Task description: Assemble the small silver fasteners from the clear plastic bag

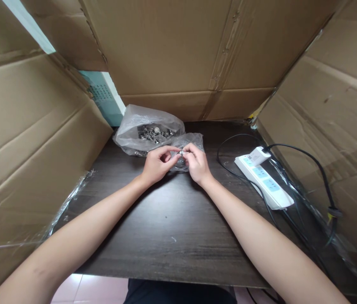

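My left hand [161, 162] and my right hand [196, 162] meet near the back of the table, fingertips pinched from both sides on a small shiny metal part [181, 152]. It is too small for me to tell its exact kind. Just behind and below my fingers lies a small clear plastic bag [194, 140], partly covered by my hands; its contents are hard to make out. Behind my left hand a larger clear plastic bag [127, 131] lies open, with many small metal parts [156, 133] inside.
A white power strip [268, 185] with a plugged-in white adapter [257, 156] sits on the right of the dark wooden table [165, 236]. Black cables [317, 164] loop around it. Cardboard walls [172, 46] enclose the back and both sides.
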The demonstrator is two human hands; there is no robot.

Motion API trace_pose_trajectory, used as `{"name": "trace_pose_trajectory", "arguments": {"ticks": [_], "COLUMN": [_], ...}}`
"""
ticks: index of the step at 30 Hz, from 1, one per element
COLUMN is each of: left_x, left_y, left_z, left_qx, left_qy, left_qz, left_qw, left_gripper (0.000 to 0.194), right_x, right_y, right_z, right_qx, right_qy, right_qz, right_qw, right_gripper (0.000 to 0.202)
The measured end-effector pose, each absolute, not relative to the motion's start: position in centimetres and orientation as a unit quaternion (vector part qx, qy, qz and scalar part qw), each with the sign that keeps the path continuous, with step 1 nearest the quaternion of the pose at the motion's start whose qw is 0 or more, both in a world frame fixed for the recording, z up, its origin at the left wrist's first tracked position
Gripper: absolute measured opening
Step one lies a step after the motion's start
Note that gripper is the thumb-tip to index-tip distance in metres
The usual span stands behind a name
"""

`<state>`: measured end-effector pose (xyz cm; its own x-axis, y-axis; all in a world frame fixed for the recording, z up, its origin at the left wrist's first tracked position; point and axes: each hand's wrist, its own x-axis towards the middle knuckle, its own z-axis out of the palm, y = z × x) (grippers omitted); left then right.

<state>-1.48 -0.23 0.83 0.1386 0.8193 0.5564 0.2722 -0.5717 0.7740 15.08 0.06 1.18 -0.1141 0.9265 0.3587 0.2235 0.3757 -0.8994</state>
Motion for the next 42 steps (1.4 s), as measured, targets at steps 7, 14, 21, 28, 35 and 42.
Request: {"name": "trace_pose_trajectory", "arguments": {"ticks": [7,14,21,28,35,42], "left_x": [-1.60,-1.54,-1.53,-1.58,-1.58,-1.51], "left_y": [-0.19,-0.21,-0.24,-0.17,-0.24,-0.20], "left_z": [0.64,0.73,0.83,0.65,0.63,0.89], "left_qx": [0.719,0.712,0.707,0.716,0.718,0.703], "left_qy": [0.376,0.381,0.387,0.380,0.374,0.390], "left_qz": [0.528,0.532,0.529,0.527,0.530,0.532], "left_qw": [0.251,0.256,0.265,0.257,0.254,0.266], "left_gripper": [0.017,0.016,0.018,0.018,0.018,0.018], "right_x": [15.03,14.93,15.03,15.06,15.05,15.05], "right_y": [0.15,0.05,0.22,0.20,0.24,-0.08], "right_z": [1.02,1.01,1.05,1.01,0.94,1.34], "right_qx": [-0.432,-0.442,-0.420,-0.422,-0.438,-0.422], "right_qy": [-0.663,-0.656,-0.654,-0.661,-0.654,-0.660], "right_qz": [0.351,0.352,0.363,0.359,0.373,0.366], "right_qw": [0.500,0.501,0.514,0.505,0.492,0.503], "right_gripper": [0.034,0.039,0.016,0.027,0.036,0.018]}}
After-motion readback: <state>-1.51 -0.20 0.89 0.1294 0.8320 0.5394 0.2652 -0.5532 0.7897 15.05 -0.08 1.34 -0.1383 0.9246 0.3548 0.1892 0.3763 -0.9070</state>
